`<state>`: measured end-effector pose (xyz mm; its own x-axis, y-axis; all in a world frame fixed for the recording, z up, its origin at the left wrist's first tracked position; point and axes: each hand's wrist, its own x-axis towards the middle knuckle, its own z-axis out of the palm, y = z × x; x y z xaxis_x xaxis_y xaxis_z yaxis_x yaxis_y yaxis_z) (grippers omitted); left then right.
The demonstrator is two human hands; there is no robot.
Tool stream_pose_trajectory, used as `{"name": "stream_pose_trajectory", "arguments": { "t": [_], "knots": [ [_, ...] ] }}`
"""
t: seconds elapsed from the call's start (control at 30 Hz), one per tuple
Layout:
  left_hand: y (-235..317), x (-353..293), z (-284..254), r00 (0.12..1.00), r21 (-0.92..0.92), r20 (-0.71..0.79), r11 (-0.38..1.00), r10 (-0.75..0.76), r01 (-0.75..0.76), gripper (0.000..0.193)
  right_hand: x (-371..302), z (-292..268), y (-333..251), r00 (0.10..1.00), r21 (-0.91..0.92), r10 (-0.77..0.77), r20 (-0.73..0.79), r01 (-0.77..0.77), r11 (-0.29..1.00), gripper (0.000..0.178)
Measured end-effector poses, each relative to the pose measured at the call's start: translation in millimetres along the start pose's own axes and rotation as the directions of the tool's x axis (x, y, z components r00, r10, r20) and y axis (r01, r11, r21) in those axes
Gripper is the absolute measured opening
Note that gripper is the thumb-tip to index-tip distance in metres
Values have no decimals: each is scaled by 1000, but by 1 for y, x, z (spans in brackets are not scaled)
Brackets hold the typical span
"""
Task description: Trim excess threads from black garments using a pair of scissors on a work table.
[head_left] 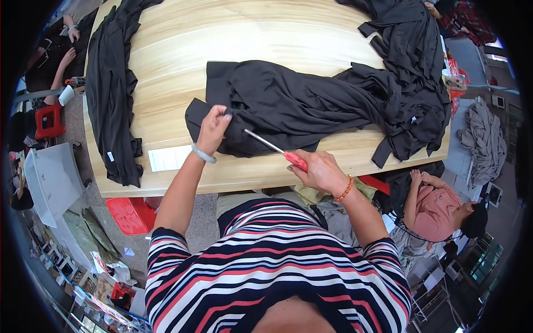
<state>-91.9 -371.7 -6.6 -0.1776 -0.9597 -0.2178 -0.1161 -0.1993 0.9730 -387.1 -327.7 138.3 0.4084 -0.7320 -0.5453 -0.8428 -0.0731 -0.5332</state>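
A black garment [294, 105] lies spread across the wooden table [250, 39], its folds running off to the right. My left hand [214, 130] pinches a bit of its dark cloth at the near left part. In my right hand [319, 171] is a screwdriver-like tool [296, 161] with a red handle and a thin metal shaft. The shaft points up and left toward the cloth by my left hand, its tip close to the fabric; whether it touches I cannot tell.
Another black garment pile [112, 94] runs along the table's left side, and more black cloth [408, 50] is heaped at the right. A white paper [170, 159] lies by the near edge. A red stool [129, 215] stands below. A person in pink [436, 208] sits at the right.
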Motion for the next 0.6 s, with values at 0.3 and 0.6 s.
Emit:
{"name": "stream_pose_trajectory", "arguments": {
  "t": [0.3,0.6],
  "knots": [
    [-46,48,14,871,-763,184,493,-455,418,4,1,1,-3,997,-124,-47,62,54,991,26],
    [-13,-15,-2,836,76,479,961,-269,266,15,3,-6,2,999,-45,35,-35,-37,998,26]
  ]
}}
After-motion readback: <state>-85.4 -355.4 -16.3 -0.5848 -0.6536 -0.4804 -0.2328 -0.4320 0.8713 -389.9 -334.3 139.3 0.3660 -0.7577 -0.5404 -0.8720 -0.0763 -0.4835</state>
